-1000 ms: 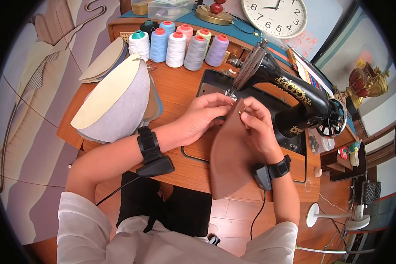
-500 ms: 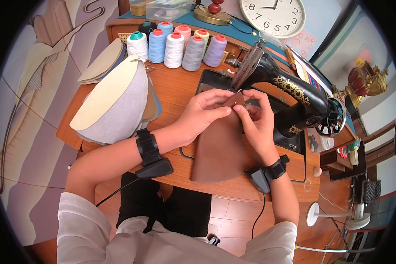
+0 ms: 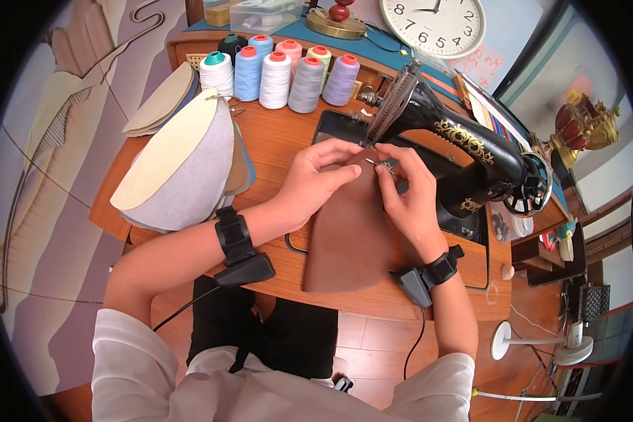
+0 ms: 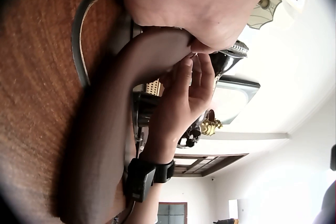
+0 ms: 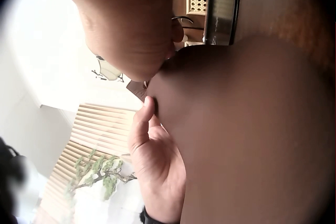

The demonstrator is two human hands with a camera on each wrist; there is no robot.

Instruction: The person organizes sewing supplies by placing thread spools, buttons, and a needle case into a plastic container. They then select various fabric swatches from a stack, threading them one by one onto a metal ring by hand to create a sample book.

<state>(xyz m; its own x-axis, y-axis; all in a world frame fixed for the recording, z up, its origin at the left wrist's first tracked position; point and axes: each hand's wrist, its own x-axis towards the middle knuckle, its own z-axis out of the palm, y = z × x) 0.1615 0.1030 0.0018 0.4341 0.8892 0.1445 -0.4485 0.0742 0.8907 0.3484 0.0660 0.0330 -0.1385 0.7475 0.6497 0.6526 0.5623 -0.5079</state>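
A smooth brown sheet [image 3: 348, 239], like leather or heavy cloth, hangs by its narrow top corner in front of the sewing machine and spreads down to the table edge. My left hand [image 3: 323, 179] pinches that corner from the left, thumb on the near face. From the other side my right hand [image 3: 409, 190] pinches a small thin metal piece [image 3: 371, 162] against the corner; its exact kind I cannot tell. In the left wrist view, the right hand's fingertips meet close beside the left hand at the corner. In the right wrist view, the sheet covers much of the frame.
The black sewing machine [image 3: 464, 141] stands just beyond my hands. Several thread cones [image 3: 274, 81] are at the back. A ringed stack of half-round swatches [image 3: 183, 162] lies on the left of the wooden table [image 3: 278, 126], with more pieces [image 3: 158, 105] behind.
The brown sheet has swung left and turned flatter toward me, its lower edge shifting left. Both hands have moved slightly up and left, and the metal piece shows more of its length.
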